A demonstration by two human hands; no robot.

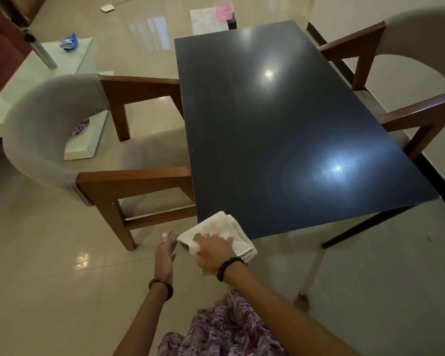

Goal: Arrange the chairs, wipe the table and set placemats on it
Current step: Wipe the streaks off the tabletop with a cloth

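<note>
One table (280,119) corner hidden under cloth (224,227), right hand (212,253).

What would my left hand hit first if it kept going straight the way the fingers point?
Probably the near wooden chair, around its front leg; the left hand points up past the cloth, though depth is unclear.

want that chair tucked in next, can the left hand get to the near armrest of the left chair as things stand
Probably yes. The left hand is open and empty, apart from the cloth that the right hand presses on the table corner. Only bare floor shows between it and the left chair armrest.
</note>
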